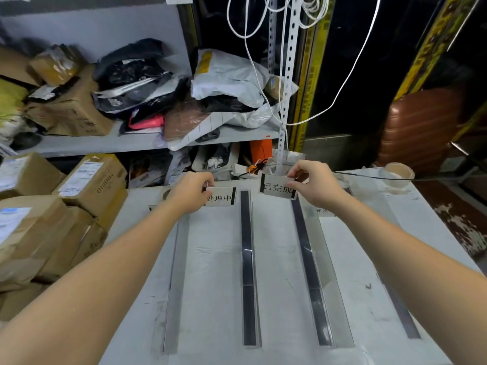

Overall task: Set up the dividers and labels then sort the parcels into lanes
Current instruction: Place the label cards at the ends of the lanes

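Both hands pinch labels at the far end of the white surface [218, 272]. Right hand [313, 184] has its grip closed on the "已完成" label [276, 190], thumb and fingers on its right edge, holding it tilted just above the surface beyond the middle divider [249, 267]. Left hand [191, 192] has its grip closed on the left edge of the "处理中" label [220, 197], left of that divider; the hand covers the label's first part, and whether it stands or lies flat is unclear. A third label [325, 210] shows faintly behind the right wrist, unreadable. Four dividers run lengthwise: one left [174, 280] of the middle divider, two right of it [312, 272], the outermost [403, 312] partly hidden by the right forearm. A tape roll [399, 175] sits at the far right corner. Boxes [52, 206] pile up at the left, cut off by the frame; parcels [158, 96] crowd the shelf [131, 143] behind, too tangled to count.
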Tool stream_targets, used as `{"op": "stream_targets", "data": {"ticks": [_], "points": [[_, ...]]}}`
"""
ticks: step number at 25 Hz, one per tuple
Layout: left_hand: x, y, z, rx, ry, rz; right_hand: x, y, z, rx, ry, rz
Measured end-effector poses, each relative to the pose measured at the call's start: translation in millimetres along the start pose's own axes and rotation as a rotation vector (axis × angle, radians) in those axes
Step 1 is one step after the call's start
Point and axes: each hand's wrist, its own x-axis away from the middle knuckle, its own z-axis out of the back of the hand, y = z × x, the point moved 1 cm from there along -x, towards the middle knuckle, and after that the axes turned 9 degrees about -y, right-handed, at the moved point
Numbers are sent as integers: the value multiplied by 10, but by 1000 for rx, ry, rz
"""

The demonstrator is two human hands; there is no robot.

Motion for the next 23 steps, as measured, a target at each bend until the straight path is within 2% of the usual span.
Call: {"op": "stream_targets", "data": {"ticks": [11, 16, 23], "points": [[-714, -438, -632, -115, -119, 111, -245, 340, -322, 38, -30, -182], [-918, -662, -901, -82, -247, 120, -367, 524, -513, 50, -76, -240], [-1118, -776, -1007, -151, -311, 161, -546, 659, -669, -12, -107, -251]]}}
